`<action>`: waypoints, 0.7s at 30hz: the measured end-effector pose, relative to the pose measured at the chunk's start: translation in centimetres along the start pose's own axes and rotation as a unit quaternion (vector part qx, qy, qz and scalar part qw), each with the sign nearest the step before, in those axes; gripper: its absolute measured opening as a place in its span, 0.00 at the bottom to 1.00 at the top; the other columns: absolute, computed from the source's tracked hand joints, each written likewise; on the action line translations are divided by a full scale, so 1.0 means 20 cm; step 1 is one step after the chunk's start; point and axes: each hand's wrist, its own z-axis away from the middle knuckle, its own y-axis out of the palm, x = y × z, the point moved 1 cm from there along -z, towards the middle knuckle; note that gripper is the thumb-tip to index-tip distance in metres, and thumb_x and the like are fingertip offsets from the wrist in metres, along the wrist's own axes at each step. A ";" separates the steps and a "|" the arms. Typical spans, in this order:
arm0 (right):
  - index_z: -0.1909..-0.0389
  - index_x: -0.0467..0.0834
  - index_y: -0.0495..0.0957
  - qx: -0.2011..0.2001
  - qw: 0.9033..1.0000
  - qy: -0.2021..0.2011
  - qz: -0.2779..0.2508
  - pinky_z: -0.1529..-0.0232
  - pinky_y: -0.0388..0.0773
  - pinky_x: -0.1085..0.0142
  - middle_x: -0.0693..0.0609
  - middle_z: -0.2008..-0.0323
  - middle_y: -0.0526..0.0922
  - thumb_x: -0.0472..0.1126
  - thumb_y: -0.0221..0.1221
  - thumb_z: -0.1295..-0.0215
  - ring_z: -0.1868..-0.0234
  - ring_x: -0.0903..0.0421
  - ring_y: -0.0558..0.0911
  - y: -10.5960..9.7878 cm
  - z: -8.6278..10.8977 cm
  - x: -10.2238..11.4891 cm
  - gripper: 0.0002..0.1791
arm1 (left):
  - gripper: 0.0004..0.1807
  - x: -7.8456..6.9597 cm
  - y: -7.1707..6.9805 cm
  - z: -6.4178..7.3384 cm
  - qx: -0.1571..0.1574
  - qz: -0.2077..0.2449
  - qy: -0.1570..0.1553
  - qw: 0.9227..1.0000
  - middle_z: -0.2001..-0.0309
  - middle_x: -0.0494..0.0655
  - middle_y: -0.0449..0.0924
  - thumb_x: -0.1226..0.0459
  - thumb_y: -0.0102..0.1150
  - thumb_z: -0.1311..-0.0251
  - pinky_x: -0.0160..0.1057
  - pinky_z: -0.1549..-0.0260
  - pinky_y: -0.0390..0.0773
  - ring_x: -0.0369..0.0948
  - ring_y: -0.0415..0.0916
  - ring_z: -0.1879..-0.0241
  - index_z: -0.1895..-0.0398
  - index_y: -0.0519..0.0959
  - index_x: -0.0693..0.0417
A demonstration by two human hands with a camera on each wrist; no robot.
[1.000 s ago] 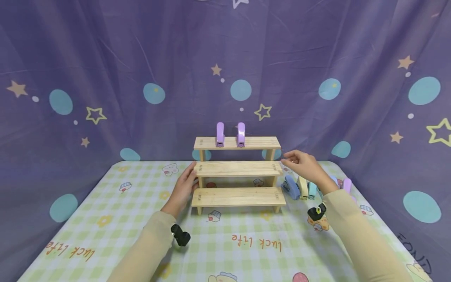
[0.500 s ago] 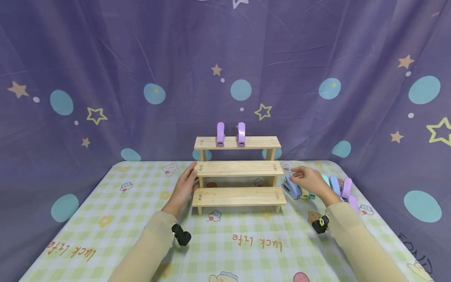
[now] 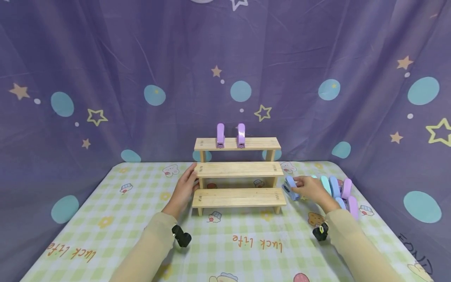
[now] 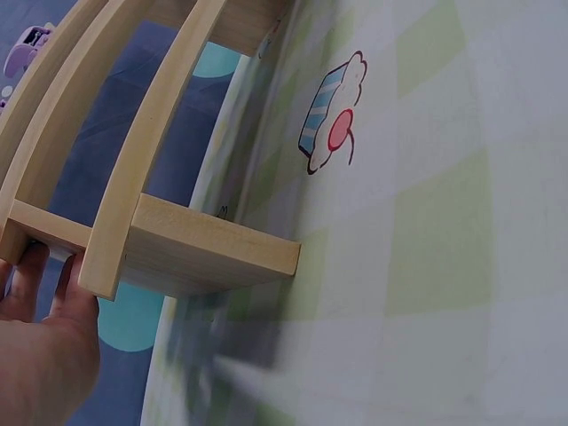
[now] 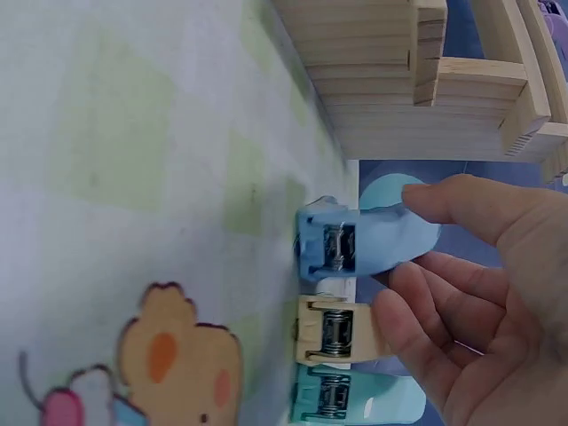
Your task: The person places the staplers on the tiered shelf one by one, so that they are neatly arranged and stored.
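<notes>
A three-tier wooden display rack (image 3: 239, 169) stands on the table. My left hand (image 3: 183, 190) holds its left end by the middle tier; in the left wrist view the fingers (image 4: 75, 288) reach under the board's end. My right hand (image 3: 311, 190) pinches a blue stapler (image 5: 390, 240), thumb on one side and fingers on the other. This stapler stands on the table just right of the rack. Beside it are a cream stapler (image 5: 319, 333), close to my fingertips, and a teal stapler (image 5: 382, 398). Two purple staplers (image 3: 220, 136) stand on the top tier.
More staplers lie beyond my right hand, among them a mint one (image 3: 325, 185), a blue one (image 3: 334, 187) and purple ones (image 3: 352, 206). A checked cloth covers the table (image 3: 123, 227). A purple curtain (image 3: 176, 58) hangs behind it.
My right hand has come down from beside the rack's middle tier to the blue stapler and now pinches it. The left hand has stayed on the rack.
</notes>
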 end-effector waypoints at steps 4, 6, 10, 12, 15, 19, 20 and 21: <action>0.43 0.26 0.76 0.007 1.000 -0.003 0.007 0.53 0.83 0.48 0.34 0.56 0.85 0.44 0.68 0.39 0.52 0.37 0.83 0.02 0.02 -0.01 0.30 | 0.29 0.00 0.00 0.00 -0.004 -0.004 -0.002 1.000 0.23 0.50 0.55 0.56 0.38 0.19 0.51 0.31 0.65 0.51 0.58 0.28 0.19 0.51 0.43; 0.42 0.26 0.75 0.010 1.000 0.002 0.001 0.52 0.82 0.47 0.34 0.55 0.85 0.44 0.68 0.39 0.51 0.36 0.83 0.03 0.03 -0.02 0.31 | 0.29 -0.01 0.00 0.01 -0.005 -0.006 -0.002 1.000 0.23 0.51 0.54 0.56 0.38 0.19 0.52 0.30 0.64 0.52 0.58 0.28 0.19 0.51 0.43; 0.41 0.25 0.74 0.010 1.000 0.009 -0.003 0.50 0.81 0.45 0.35 0.57 0.86 0.46 0.69 0.38 0.50 0.36 0.82 0.06 0.05 -0.03 0.34 | 0.29 -0.01 0.01 0.01 -0.005 -0.004 -0.006 1.000 0.22 0.52 0.52 0.56 0.38 0.19 0.52 0.30 0.63 0.54 0.57 0.27 0.19 0.51 0.42; 0.41 0.26 0.74 0.004 1.000 0.011 -0.005 0.50 0.80 0.45 0.37 0.58 0.86 0.47 0.69 0.38 0.50 0.36 0.82 0.07 0.05 -0.03 0.34 | 0.29 -0.01 0.01 0.01 -0.006 -0.004 -0.007 1.000 0.22 0.51 0.52 0.56 0.39 0.19 0.53 0.30 0.63 0.53 0.56 0.27 0.19 0.51 0.42; 0.41 0.27 0.75 -0.001 1.000 0.012 -0.009 0.52 0.81 0.46 0.40 0.60 0.87 0.48 0.70 0.39 0.53 0.38 0.83 0.08 0.06 -0.03 0.34 | 0.29 -0.01 0.01 0.01 -0.007 -0.003 -0.008 1.000 0.23 0.52 0.52 0.56 0.39 0.19 0.53 0.30 0.63 0.53 0.56 0.27 0.19 0.51 0.42; 0.44 0.29 0.76 -0.008 1.000 0.018 -0.011 0.55 0.81 0.48 0.43 0.61 0.86 0.50 0.71 0.41 0.55 0.42 0.83 0.09 0.07 -0.04 0.33 | 0.29 -0.01 0.01 0.01 -0.008 -0.006 -0.007 1.000 0.22 0.52 0.52 0.56 0.39 0.19 0.52 0.30 0.63 0.54 0.57 0.27 0.19 0.51 0.42; 0.45 0.30 0.76 -0.010 1.000 0.018 -0.011 0.56 0.82 0.49 0.43 0.61 0.86 0.50 0.71 0.41 0.56 0.43 0.83 0.10 0.07 -0.04 0.33 | 0.29 -0.01 0.00 0.01 -0.005 -0.004 -0.004 1.000 0.23 0.52 0.52 0.56 0.38 0.19 0.52 0.30 0.64 0.54 0.57 0.27 0.19 0.51 0.43; 0.46 0.30 0.77 -0.013 1.000 0.020 -0.012 0.56 0.82 0.50 0.44 0.61 0.86 0.51 0.71 0.41 0.56 0.44 0.83 0.10 0.07 -0.04 0.32 | 0.29 0.00 0.00 0.01 -0.002 0.000 -0.002 1.000 0.23 0.52 0.53 0.56 0.38 0.19 0.52 0.30 0.64 0.54 0.58 0.28 0.19 0.50 0.43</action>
